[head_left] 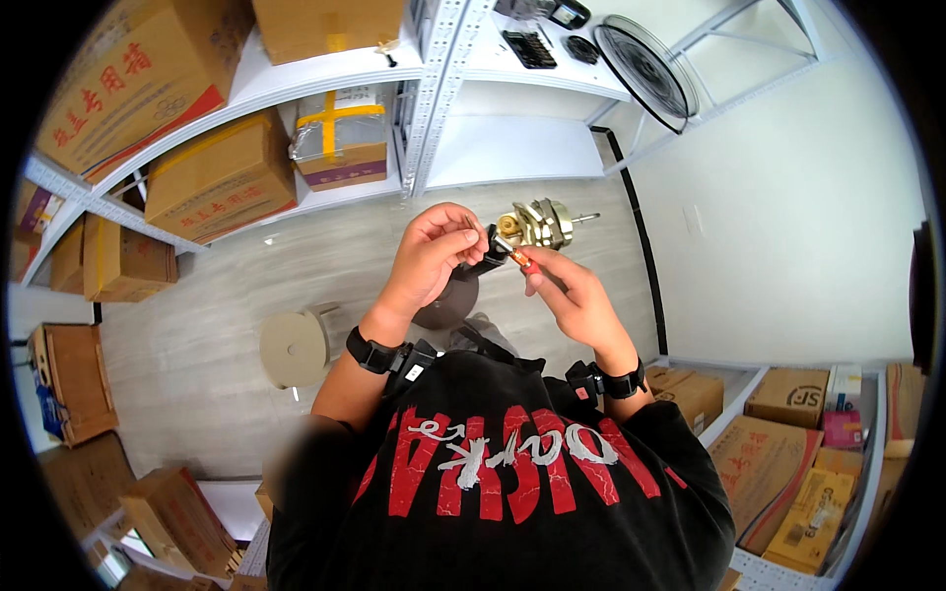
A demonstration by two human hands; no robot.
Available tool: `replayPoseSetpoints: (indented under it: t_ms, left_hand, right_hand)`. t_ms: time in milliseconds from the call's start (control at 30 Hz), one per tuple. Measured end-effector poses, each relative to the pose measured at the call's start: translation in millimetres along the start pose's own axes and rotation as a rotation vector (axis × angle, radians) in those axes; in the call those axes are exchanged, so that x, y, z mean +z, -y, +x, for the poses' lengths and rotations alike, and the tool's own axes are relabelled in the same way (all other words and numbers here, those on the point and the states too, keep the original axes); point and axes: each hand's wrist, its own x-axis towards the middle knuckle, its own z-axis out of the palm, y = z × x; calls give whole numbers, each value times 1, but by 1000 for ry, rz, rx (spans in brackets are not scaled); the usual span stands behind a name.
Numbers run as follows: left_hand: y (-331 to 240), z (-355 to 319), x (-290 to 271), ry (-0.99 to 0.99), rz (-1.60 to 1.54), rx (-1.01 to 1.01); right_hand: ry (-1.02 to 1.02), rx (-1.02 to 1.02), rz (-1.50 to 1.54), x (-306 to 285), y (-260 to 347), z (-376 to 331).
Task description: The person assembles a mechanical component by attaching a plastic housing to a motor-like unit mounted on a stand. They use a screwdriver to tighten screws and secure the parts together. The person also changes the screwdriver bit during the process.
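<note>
- White shelving (522, 148) runs along the room beyond the metal motor unit (548, 225), which is my landmark here.
- The person, in a black T-shirt (512, 453) with red and white print, is on the near side of the motor unit, both arms stretched toward it.
- Off to the motor unit's left and beyond it, I see a carton (340, 138) crossed with yellow tape on a shelf.
- A round wire guard (645, 74) leans out past the shelf edge, beyond the motor unit and to its right.
- A beige round piece (291, 350) sits well to the motor unit's left, nearer the person.
- The left hand (427, 258) is just left of the motor unit, thumb and forefinger pinched around something thin; I cannot tell what.
- The right hand (574, 295), just on the near side of the motor unit, grips a screwdriver with its fingertips.
- A black part (483, 262) lies between the hands, just left of the motor unit.
- That screwdriver (528, 263), red-handled, slants toward the black part, right in front of the motor unit.
</note>
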Motion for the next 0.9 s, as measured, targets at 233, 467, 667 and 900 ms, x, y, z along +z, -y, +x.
replayPoseSetpoints:
  t_ms: [233,467,667,900]
  left_hand:
    - [19,26,68,234,-76,118]
    - [67,63,154,349,60,101]
    - [149,116,220,296,268,90]
    - [220,180,277,214,766,237]
  right_hand:
    - [54,-117,412,-43,-38,-33]
    - [14,-281,495,-106,-100,-52]
    - [-27,-298,604,-191,-171,-80]
    - [-73,-64,513,-291,-223,-107]
